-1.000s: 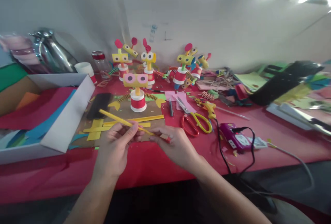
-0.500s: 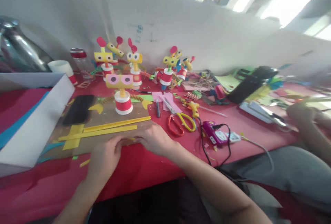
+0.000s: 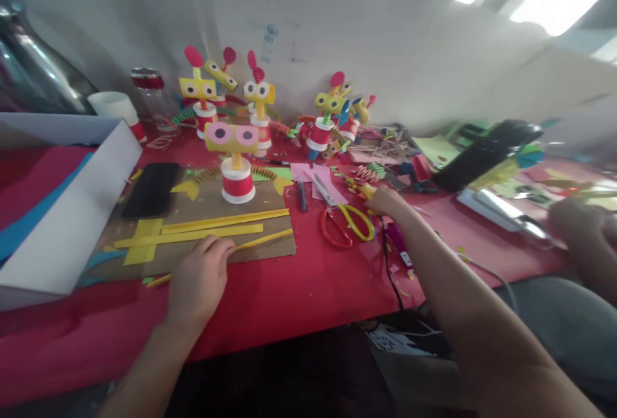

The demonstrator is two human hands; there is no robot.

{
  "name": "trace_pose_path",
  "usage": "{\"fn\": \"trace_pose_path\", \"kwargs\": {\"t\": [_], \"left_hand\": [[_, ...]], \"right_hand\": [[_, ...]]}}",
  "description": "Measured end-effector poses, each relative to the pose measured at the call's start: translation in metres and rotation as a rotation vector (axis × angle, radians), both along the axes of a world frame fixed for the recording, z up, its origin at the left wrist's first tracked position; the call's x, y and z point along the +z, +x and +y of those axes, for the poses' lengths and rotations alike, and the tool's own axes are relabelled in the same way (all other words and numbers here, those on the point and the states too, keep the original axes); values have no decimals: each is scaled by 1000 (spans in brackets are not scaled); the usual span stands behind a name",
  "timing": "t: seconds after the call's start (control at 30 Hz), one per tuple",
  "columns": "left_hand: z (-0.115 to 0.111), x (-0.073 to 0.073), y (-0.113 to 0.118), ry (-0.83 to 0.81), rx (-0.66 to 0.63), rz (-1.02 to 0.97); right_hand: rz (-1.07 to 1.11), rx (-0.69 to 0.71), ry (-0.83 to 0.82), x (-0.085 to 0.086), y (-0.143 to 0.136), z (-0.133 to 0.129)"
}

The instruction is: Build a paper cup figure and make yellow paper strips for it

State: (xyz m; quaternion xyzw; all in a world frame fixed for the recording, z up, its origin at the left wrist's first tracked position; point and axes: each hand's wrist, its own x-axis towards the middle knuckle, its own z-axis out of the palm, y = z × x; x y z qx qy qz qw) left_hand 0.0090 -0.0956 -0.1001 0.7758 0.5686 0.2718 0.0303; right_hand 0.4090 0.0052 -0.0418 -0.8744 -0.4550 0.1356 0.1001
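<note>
My left hand (image 3: 202,276) is closed on a narrow yellow paper strip (image 3: 263,239), which sticks out to the right over the brown cardboard (image 3: 270,252). Farther right, my right hand (image 3: 388,202) is wrapped round the yellow glue gun (image 3: 369,191), most of which the hand hides. Two more yellow strips (image 3: 236,232) and a short wide yellow piece (image 3: 143,242) lie on the cardboard. Behind them stands a paper-cup figure (image 3: 238,181) with a yellow tube head and pink eyes. Scissors (image 3: 344,222) with red and yellow handles rest between my hands.
Several finished cup figures (image 3: 260,109) stand along the wall. A black phone (image 3: 152,190) and a white box (image 3: 91,212) are at the left. A purple power strip (image 3: 398,244) with a black cord lies near my right forearm. Another person's hand (image 3: 573,222) is at far right.
My right hand has left the yellow strip and moved right onto the glue gun. My left hand keeps the strip, now lying across the cardboard. The view has shifted slightly.
</note>
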Motion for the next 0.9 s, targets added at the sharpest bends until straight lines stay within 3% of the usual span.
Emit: {"fn": "trace_pose_path", "kwargs": {"t": [0.13, 0.3, 0.43, 0.53, 0.7, 0.9], "left_hand": [[1, 0, -2, -21, -34, -52], [1, -1, -3, -16, -38, -95], [-3, 1, -2, 70, -48, -57], [-9, 5, -1, 197, -56, 82], [-20, 10, -1, 289, -159, 263], [-23, 11, 4, 362, -189, 283]], "right_hand": [[238, -103, 58, -3, -1, 0], [512, -157, 310, 20, -14, -27], [687, -81, 510, 35, -43, -71], [982, 81, 635, 31, -73, -110], [908, 422, 455, 5, -122, -162], [540, 603, 443, -20, -151, -181]]}}
